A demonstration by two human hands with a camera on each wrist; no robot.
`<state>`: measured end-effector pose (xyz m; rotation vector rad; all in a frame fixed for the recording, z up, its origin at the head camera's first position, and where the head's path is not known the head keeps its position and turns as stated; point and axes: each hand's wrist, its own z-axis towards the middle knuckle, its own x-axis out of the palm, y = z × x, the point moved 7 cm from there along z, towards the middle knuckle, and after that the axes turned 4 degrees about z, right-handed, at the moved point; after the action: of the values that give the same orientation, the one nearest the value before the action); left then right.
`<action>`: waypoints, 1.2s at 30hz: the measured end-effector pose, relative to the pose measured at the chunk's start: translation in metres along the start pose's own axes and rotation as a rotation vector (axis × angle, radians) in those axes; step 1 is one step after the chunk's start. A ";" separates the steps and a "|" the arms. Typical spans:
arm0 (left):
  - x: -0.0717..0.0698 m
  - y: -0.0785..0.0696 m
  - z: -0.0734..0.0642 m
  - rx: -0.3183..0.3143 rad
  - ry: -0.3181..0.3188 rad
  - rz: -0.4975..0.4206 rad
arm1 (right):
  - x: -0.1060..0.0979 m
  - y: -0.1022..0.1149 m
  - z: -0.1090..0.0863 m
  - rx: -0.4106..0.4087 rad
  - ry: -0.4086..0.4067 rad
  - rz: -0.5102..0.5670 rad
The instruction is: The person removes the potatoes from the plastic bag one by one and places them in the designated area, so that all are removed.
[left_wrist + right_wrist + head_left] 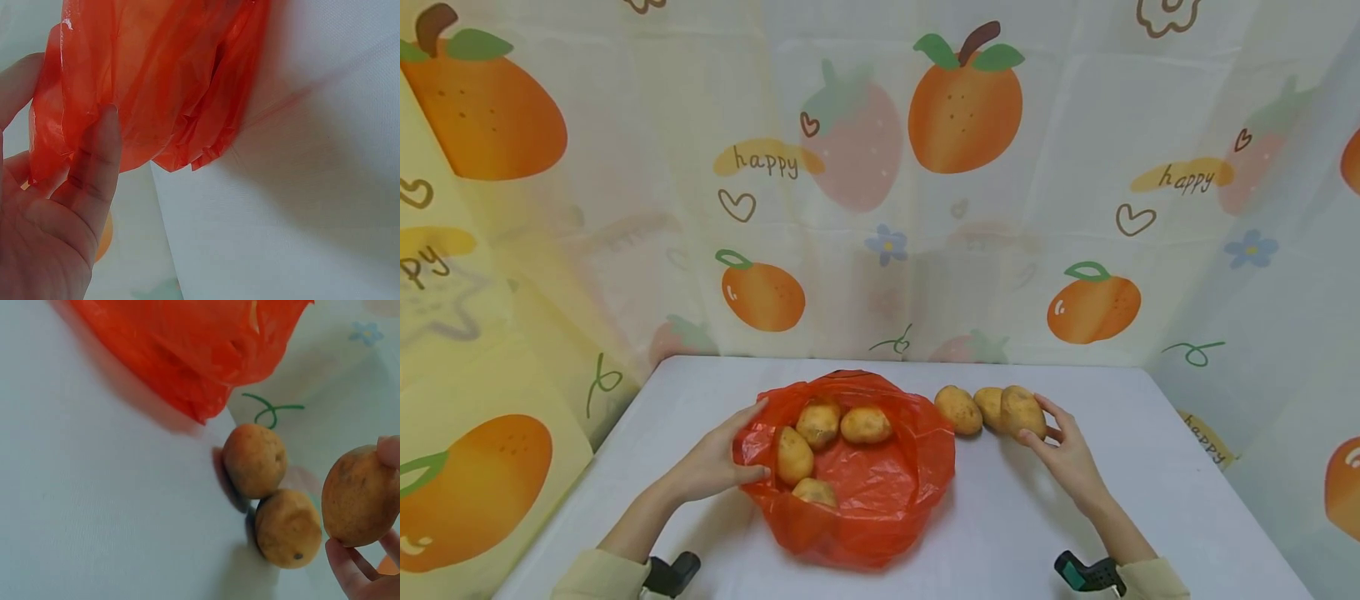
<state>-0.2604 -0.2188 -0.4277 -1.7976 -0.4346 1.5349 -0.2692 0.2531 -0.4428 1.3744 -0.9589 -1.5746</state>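
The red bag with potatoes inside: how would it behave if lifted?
The red bag would probably sag and crumple, its film being wrinkled and see-through. The potatoes inside look rounded and loose, so they might roll together.

The backdrop [962,200] reads "happy" on a yellow patch [768,158] left of upper centre, again at upper right and lower right; "py" shows at the left edge.

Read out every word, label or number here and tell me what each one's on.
"happy": left of centre on the patterned cloth behind the table.
"happy": further right on that cloth.
"happy": tilted, low on the cloth, past the table's right edge.
"py": cloth, far left, cut off by the picture's edge.
Faint marks on the cloth: too blurred to read.
None visible on the red bag or potatoes.
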 end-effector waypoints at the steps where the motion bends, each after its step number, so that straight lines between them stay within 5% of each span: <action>1: 0.000 0.000 0.000 0.001 -0.001 -0.001 | -0.001 -0.003 0.001 0.004 -0.004 -0.006; 19: 0.000 0.001 -0.001 -0.008 -0.002 -0.001 | -0.021 -0.032 0.019 0.077 -0.051 -0.120; 36: 0.000 0.004 -0.001 -0.007 -0.012 0.027 | -0.027 -0.042 0.034 -0.076 -0.099 -0.248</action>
<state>-0.2606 -0.2219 -0.4306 -1.8077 -0.4236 1.5648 -0.3050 0.2951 -0.4672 1.4151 -0.8007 -1.8591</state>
